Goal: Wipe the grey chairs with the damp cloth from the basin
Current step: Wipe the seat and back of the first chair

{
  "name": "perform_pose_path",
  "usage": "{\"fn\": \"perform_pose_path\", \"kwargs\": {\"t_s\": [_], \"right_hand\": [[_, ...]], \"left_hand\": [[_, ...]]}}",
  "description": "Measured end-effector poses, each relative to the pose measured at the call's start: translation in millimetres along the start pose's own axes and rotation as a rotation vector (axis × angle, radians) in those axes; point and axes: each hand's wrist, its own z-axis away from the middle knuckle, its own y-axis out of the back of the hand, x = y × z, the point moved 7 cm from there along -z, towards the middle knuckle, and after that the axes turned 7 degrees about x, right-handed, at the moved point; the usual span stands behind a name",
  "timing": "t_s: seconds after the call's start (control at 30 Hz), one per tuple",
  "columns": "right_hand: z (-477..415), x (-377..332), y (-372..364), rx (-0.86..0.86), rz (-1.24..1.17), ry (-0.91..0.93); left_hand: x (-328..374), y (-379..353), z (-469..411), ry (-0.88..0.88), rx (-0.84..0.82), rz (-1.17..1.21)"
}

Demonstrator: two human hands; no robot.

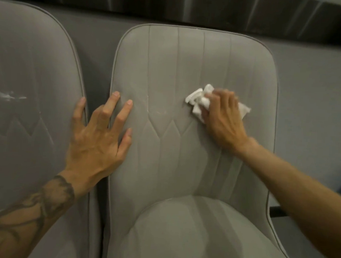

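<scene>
Item: crumpled white cloth (199, 102). Soft, light, likely limp when wet; best held bunched under the palm.
Location: mid-backrest of the stitched grey upholstered chair (189, 60).
Right hand (222, 116) curls round it, pressing.
Left hand (99, 136), fingers spread, braces the chair's edge.

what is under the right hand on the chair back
A crumpled white cloth, held by the right hand against the grey chair backrest. Its ends stick out both sides; its middle is covered.

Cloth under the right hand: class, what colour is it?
The cloth is white, best seen in the head view.
</scene>
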Motion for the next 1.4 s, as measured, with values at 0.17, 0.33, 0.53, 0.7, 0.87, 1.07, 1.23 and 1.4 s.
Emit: {"fn": "perform_pose_path", "kwargs": {"t_s": [0.17,0.33,0.53,0.7,0.87,1.07,1.23,1.4], "right_hand": [[-66.2,55.9,8.8,0.227,0.088,-0.418],[-11.5,-9.2,-5.7,0.032,-0.037,-0.213],[-66.3,56.5,7.2,0.24,0.114,-0.36],[27.1,-5.7,-8.7,0.06,-0.013,-0.22],[39.2,6.4,-7.1,-0.022,0.019,-0.146],[52.6,-0.1,-5.4,0.072,0.003,-0.36],[80.5,-10.7,-9.3,-0.041,0.027,-0.189],[97.6,-12.5,-11.6,0.022,0.056,-0.279]], "left_hand": [[1.0,-0.3,0.9,-0.001,-0.002,0.006],[1.0,0.8,0.6,0.005,0.0,0.003],[0.3,-0.7,1.3,0.0,0.005,-0.001],[0.7,0.9,0.5,0.001,0.027,-0.005],[0.4,-0.8,1.7,0.004,0.008,0.007],[-3.1,-0.7,0.9,0.01,0.009,-0.001],[1.2,-1.9,1.5,0.001,-0.003,-0.009],[-1.4,-1.0,0.1,0.008,0.007,-0.002]]}}
